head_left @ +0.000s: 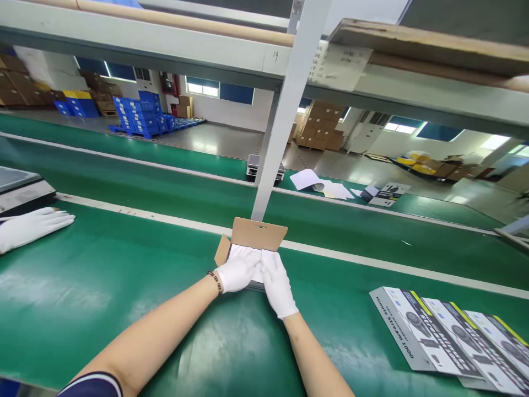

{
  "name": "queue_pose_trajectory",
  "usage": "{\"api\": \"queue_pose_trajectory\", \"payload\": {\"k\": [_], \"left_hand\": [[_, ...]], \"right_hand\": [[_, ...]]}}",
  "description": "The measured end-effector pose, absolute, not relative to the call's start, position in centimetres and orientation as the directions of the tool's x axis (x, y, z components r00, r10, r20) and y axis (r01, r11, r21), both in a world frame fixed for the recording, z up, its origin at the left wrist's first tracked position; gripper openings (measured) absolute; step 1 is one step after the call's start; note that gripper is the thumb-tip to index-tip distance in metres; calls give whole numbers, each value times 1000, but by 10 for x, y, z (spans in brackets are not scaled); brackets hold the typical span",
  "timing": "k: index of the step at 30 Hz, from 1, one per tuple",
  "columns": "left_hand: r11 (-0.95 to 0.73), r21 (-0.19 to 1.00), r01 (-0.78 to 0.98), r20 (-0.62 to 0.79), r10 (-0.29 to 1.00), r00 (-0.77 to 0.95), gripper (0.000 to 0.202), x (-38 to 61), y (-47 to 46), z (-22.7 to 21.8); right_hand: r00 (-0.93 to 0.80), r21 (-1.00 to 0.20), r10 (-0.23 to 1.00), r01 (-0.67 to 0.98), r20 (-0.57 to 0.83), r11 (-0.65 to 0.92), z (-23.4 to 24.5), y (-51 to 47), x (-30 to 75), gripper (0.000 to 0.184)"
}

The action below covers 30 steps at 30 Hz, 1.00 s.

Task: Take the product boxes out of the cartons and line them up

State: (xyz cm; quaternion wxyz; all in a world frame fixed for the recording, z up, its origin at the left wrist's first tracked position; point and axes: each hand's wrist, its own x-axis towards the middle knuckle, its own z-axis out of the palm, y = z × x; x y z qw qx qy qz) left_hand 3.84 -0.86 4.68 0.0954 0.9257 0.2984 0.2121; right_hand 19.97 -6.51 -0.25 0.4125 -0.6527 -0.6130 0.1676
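Left hand point(238, 270) and right hand point(278, 284) are working in an open box point(258, 234).
Before the white post point(287, 110), the box is standing on the green belt point(339, 298); both hands are touching its white contents point(257, 275), gripping or not I cannot tell.

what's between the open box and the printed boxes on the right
The head view shows the gloved right hand, then green work surface up to the printed boxes.
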Motion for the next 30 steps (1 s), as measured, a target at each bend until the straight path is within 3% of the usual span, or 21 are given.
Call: {"api": "queue_pose_trajectory", "payload": {"k": [3, 5, 7, 9, 12, 15, 17, 20, 23, 26, 30], "left_hand": [[-702, 305, 644, 487, 696, 528, 48, 20, -14, 34], [-529, 446, 722, 562, 793, 235, 62, 6, -18, 18], [-357, 610, 708, 511, 860, -6, 85, -3, -21, 2], [-291, 700, 652, 432, 900, -62, 92, -5, -21, -5], [-481, 665, 572, 455, 868, 200, 69, 2, -19, 9], [-799, 440, 411, 438, 590, 678, 42, 15, -13, 42], [-902, 301, 309, 357, 407, 841, 42, 22, -10, 58], [-941, 180, 288, 288, 330, 899, 50, 29, -5, 63], [-930, 168, 325, 240, 359, 902, 49, 33, -1, 54], [-909, 201, 365, 223, 405, 887, 48, 34, 2, 50], [-900, 284, 329, 256, 402, 879, 53, 30, -1, 57]], "right_hand": [[161, -662, 947, 746, 278, 67, 0, -65, 203, 40], [153, -649, 945, 757, 289, 76, 1, -66, 204, 40], [155, -654, 942, 752, 297, 82, 1, -66, 204, 39], [161, -661, 944, 747, 288, 74, 1, -65, 204, 40], [151, -661, 945, 746, 289, 83, 3, -65, 203, 41], [128, -671, 945, 732, 301, 115, 0, -67, 204, 41], [145, -707, 951, 700, 274, 97, -7, -65, 206, 43], [264, -808, 937, 588, 229, 32, -13, -53, 214, 59], [379, -914, 902, 403, 206, 40, 9, -29, 223, 82], [359, -961, 903, 220, 238, 166, 51, -15, 227, 66], [329, -942, 911, 299, 249, 150, 70, -38, 217, 55]]}}
